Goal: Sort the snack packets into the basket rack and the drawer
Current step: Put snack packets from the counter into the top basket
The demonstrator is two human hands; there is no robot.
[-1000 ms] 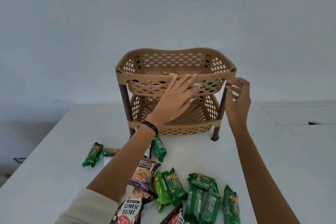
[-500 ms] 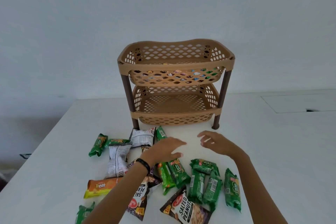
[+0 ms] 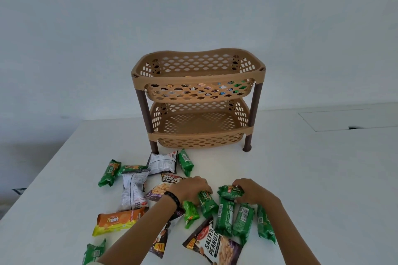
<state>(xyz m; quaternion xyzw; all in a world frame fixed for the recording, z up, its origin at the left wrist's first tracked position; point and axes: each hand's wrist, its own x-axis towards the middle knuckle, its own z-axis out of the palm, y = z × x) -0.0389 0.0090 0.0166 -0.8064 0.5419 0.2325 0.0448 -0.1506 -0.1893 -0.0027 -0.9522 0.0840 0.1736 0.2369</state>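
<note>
Green snack packets [image 3: 243, 220]: a bunch lies on the counter [image 3: 312, 178], close to the person and in front of the basket rack [image 3: 200, 132].
Left hand [image 3: 189, 191]: its fingers curl down on the long green packet [image 3: 207, 202], which points away from the person, toward the rack.
Right hand [image 3: 254, 193]: its fingers wrap the sideways green packet [image 3: 230, 192], which lies across, left to right, just beside the left hand.
Way to go: the rack stands straight ahead, past both hands, and each hand looks about as near to it.
Top basket [image 3: 198, 79]: some packets show through its holes.
Drawer: not seen.
Counter: white, smooth and flat.
Room: a plain pale wall [image 3: 193, 6] stands behind.
</note>
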